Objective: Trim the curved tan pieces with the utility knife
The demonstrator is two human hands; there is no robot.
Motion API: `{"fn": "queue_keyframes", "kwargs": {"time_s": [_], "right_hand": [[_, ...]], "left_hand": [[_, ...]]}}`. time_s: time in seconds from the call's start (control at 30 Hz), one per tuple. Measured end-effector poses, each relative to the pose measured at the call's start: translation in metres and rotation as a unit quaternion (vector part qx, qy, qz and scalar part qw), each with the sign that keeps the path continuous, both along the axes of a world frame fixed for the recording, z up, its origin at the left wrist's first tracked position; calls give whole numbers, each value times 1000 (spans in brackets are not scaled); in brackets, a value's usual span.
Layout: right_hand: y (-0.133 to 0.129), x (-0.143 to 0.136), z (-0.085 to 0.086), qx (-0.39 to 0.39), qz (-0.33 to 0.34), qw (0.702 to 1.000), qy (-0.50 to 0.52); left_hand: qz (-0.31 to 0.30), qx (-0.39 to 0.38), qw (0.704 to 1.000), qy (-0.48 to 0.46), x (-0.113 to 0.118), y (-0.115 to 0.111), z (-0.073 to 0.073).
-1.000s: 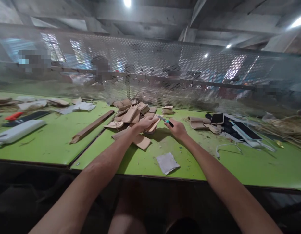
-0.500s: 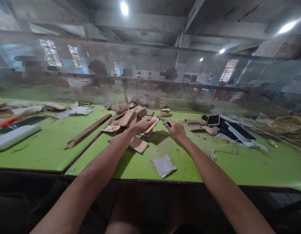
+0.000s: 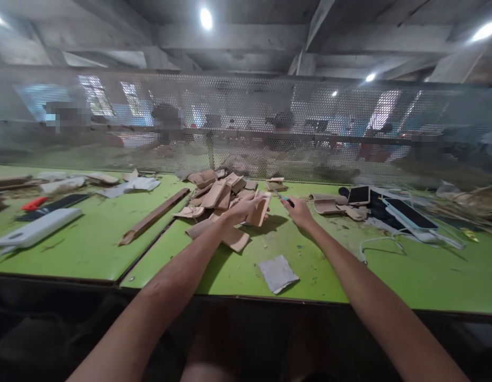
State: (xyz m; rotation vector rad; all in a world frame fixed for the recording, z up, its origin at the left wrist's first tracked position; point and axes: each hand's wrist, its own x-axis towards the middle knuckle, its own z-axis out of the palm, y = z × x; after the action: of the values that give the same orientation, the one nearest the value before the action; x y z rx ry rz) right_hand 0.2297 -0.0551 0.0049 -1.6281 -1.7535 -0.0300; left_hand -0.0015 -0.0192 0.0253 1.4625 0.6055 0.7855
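My left hand grips a short, tan, slightly curved piece of dried stalk, its broad face tilted toward me. Fingers are closed around its left side, and some fingertips show at its right edge. To the right, my right hand is wrapped around a small knife with a dark and green handle. Its thin blade points left, a small gap away from the piece. A heap of similar tan pieces lies just behind and left of my left hand. One flat piece rests below my left wrist.
On the green table are a folded grey cloth or paper, a long brown strip, and a white power bank. Phones and a cable lie right. A perforated screen stands behind, people beyond it.
The held piece has turned from nearly edge-on to showing its broad face. My right hand with the knife has drawn slightly away to the right. The whole view has shifted a little.
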Motion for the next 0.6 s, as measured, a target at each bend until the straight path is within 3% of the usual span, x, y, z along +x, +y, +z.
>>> {"fn": "queue_keyframes", "kwargs": {"time_s": [0.3,0.5,0.6], "right_hand": [[-6,1,7,26,30,996,78],[-7,1,9,19,41,996,80],[-7,2,11,11,42,996,84]], "left_hand": [[10,12,1000,-12,0,-1,1],[133,129,979,86,2,9,-7],[123,135,978,104,1,16,-11]]}}
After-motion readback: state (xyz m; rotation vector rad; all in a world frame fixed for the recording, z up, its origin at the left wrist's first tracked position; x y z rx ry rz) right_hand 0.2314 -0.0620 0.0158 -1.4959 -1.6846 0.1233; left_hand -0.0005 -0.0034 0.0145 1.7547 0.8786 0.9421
